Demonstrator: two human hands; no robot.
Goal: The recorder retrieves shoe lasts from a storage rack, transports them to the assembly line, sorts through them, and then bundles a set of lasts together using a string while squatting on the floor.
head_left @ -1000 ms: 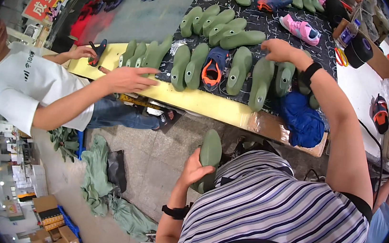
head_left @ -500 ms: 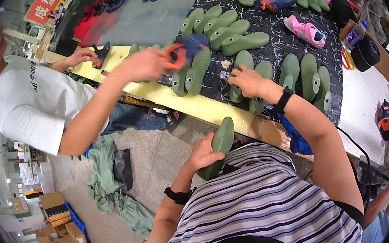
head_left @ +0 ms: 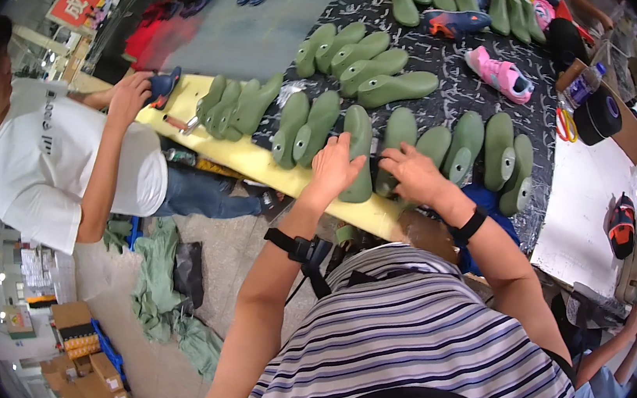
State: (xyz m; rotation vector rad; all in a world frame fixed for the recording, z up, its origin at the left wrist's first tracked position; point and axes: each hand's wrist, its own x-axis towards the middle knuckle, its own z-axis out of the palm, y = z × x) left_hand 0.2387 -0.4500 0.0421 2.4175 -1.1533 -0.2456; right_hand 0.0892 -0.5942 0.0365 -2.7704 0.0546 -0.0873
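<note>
Black cloth with a pale squiggle pattern covers the far part of the desk [head_left: 260,159], whose yellow near edge curves toward the fisheye rim. Rows of glossy green foot-shaped shoe lasts stand on it, the farthest ones cut off by the upper edge.

Near the middle, the left hand [head_left: 334,168] lies over the lower left side of one upright green shoe last [head_left: 357,125], its thumb spread from the fingers; whether they clamp it I cannot tell. Just to the right, the right hand [head_left: 419,177] bends its fingers over the next green last [head_left: 401,126], hiding the lower part; their grip is also unclear. Behind the right wrist, a crumpled blue cloth [head_left: 498,226] is mostly covered.

At the far left, a co-worker's hand [head_left: 130,91] partly covers a dark blue-and-orange shoe [head_left: 163,88]. A pink shoe [head_left: 499,74] rests farther away. At the right rim, another person's forearms [head_left: 610,342] run partly into darkness.
</note>
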